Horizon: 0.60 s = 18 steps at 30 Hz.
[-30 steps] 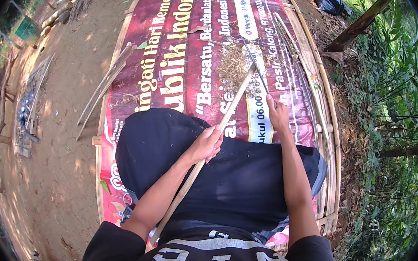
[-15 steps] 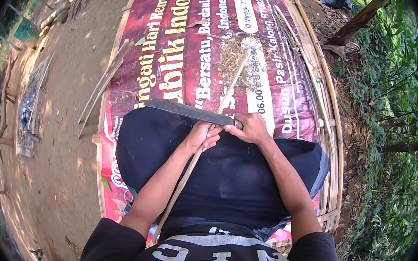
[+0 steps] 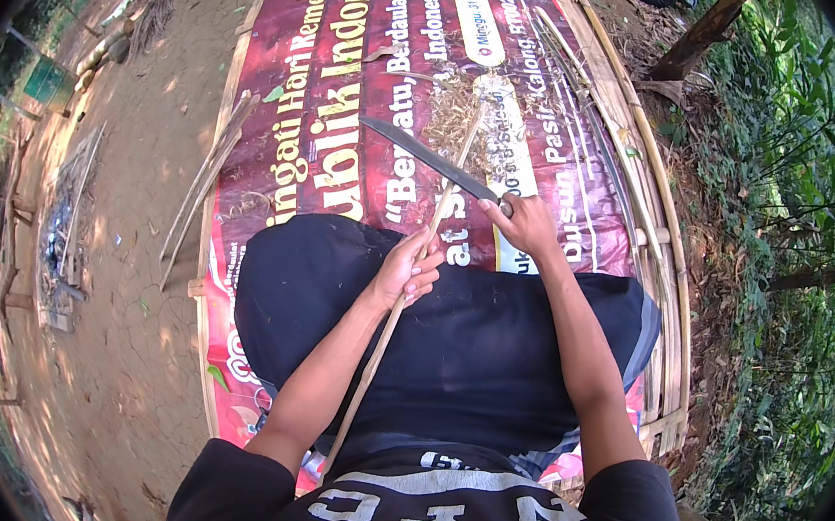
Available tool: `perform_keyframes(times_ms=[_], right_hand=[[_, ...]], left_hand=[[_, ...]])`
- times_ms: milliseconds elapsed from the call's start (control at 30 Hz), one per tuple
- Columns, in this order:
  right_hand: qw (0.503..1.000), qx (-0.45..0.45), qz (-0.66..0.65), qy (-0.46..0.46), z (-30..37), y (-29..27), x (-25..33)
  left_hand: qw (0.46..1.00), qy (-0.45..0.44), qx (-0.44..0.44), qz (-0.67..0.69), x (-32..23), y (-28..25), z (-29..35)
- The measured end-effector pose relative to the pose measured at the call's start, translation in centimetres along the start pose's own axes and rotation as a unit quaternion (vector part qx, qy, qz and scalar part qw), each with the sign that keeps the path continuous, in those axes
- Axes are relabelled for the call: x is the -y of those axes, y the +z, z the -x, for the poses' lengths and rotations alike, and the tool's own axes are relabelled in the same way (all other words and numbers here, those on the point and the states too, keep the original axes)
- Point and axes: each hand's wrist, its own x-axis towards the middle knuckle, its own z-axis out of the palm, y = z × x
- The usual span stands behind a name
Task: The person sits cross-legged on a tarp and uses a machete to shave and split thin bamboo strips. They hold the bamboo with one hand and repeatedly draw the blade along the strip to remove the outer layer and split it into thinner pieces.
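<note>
My left hand (image 3: 407, 268) is closed round a long, thin wooden stick (image 3: 367, 372), above my dark-clothed lap. The stick slants from beside my body up to a pile of pale shavings (image 3: 455, 109). In my right hand (image 3: 530, 225) is the handle of a machete (image 3: 426, 155). Its long dark blade points to the far left and crosses the stick a little beyond my left hand. Blade and stick look to be touching there, with the stick's far end reaching past the blade.
A red printed banner (image 3: 296, 108) covers the bamboo platform I sit on. Split sticks (image 3: 206, 180) lean over its left edge, and long strips (image 3: 602, 118) lie along the right. Bare earth (image 3: 134, 233) lies left; green plants (image 3: 815, 198) and a wooden post (image 3: 700, 39) stand right.
My right hand has pushed the machete forward along the stick, away from my left hand, and the blade now tilts more. My left hand keeps its hold on the stick.
</note>
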Motion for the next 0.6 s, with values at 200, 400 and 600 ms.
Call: perform_keyframes(times_ms=[200,400,600], right_hand=[[0.991,0.02,-0.048,-0.12,2.5,1.6,1.8],[0.998,-0.014,-0.056,0.032,-0.9,0.9,-2.0],[0.993,-0.023,-0.08,0.08,-0.2,0.1,-2.5]], left_hand=[[1.0,-0.005,0.01,0.001,0.1,-0.3,-0.2],[0.998,-0.029,0.027,0.046,0.0,-0.4,1.7],[0.996,-0.045,0.029,0.074,0.3,-0.3,0.9]])
